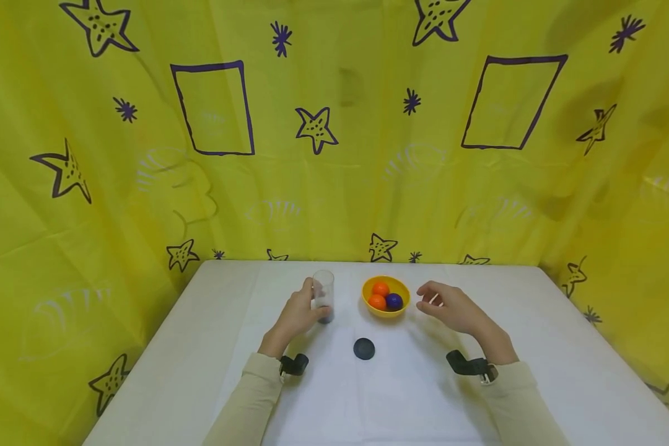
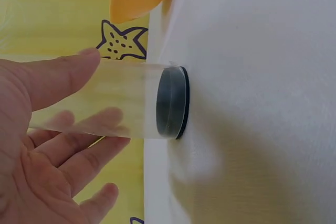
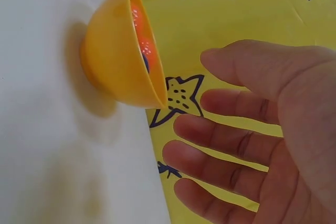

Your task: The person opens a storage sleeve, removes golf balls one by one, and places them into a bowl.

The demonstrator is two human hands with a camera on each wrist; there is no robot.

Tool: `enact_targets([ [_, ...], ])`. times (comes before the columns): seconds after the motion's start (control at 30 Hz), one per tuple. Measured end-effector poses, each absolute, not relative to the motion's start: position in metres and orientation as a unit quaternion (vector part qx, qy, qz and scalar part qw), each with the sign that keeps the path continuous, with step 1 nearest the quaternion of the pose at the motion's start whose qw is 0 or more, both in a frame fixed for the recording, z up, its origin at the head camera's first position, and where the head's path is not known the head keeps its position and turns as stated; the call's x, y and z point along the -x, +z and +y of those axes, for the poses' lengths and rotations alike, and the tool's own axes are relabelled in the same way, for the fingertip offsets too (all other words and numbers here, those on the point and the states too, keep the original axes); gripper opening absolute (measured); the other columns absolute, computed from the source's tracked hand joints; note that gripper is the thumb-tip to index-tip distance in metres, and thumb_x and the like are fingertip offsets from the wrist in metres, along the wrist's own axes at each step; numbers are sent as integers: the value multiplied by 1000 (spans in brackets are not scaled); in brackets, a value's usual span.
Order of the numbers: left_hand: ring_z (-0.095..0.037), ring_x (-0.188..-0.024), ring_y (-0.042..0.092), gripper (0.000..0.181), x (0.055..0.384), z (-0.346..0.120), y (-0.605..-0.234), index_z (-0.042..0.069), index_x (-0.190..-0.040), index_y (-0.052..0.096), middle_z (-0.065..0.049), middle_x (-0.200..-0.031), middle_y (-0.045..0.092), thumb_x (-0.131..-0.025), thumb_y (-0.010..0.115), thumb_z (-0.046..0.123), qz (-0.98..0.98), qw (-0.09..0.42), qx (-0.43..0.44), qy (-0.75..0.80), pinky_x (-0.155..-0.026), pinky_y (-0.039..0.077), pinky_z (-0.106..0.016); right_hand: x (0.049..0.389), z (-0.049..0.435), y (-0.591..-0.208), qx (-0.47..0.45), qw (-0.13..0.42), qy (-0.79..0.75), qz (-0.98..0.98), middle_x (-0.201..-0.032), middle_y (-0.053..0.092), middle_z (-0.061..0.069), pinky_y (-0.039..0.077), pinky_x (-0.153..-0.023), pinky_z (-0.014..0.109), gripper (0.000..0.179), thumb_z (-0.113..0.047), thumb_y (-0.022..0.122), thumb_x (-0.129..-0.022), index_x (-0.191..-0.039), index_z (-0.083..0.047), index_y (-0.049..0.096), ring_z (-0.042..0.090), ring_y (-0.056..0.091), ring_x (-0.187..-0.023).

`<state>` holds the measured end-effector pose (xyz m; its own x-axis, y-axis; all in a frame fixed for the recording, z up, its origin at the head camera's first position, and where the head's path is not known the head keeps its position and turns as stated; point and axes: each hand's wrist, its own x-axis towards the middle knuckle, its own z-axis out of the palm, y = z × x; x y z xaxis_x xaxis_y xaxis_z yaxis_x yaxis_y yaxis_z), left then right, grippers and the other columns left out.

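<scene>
My left hand [image 1: 301,311] holds a clear plastic tube [image 1: 324,286] with a dark bottom [image 2: 173,102], thumb on one side and fingers on the other. The tube stands upright on the table. To its right, a yellow bowl [image 1: 386,313] contains two orange balls [image 1: 380,289] and a dark blue ball [image 1: 394,301]. Just right of the bowl, my right hand [image 1: 448,305] hovers with fingers loosely bent and nothing in them. In the right wrist view its fingertips are apart from the bowl [image 3: 115,51]. A round black lid [image 1: 364,349] lies in front of the bowl.
A white cloth covers the table [image 1: 412,396]. Behind and at both sides hangs a yellow curtain [image 1: 357,186] with drawn stars and frames. Each wrist wears a black strapped camera mount [image 1: 294,364].
</scene>
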<state>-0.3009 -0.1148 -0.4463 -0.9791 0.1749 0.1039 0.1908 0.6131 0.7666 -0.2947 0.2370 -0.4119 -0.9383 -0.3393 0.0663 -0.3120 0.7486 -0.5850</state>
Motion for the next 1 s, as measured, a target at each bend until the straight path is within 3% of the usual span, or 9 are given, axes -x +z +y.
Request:
enact_targets([
  [0.33,-39,-127,61,47,300,-117,-449,8,-132,46,-19,-135,65,-95,73,20,-896,-6,88,-436,-101,53,-53,296,240,-409,167,25,-306,937,-106,68,6,53,-81,33,33,-30,67,-99,-123,-6,65,22,60,-96],
  [0.53,-36,-118,63,71,301,-119,-450,1,-141,40,-28,-134,62,-87,82,20,-907,-56,79,-411,-102,50,-53,296,243,-409,166,24,-307,937,-106,68,6,53,-81,32,32,-29,67,-99,-123,-7,65,21,60,-96],
  [0.67,-37,-125,60,84,301,-122,-449,-5,-148,35,-30,-141,58,-85,85,20,-913,-83,90,-389,-109,46,-54,296,245,-408,163,25,-309,936,-106,68,6,53,-80,32,32,-29,67,-99,-122,-7,65,21,60,-96],
  [1.0,-32,-117,63,75,294,-137,-436,-3,-145,46,-24,-137,62,-87,82,28,-940,-109,117,-302,-105,49,-52,296,246,-408,162,29,-315,935,-107,67,7,52,-80,32,34,-30,67,-99,-123,-7,64,22,60,-97],
])
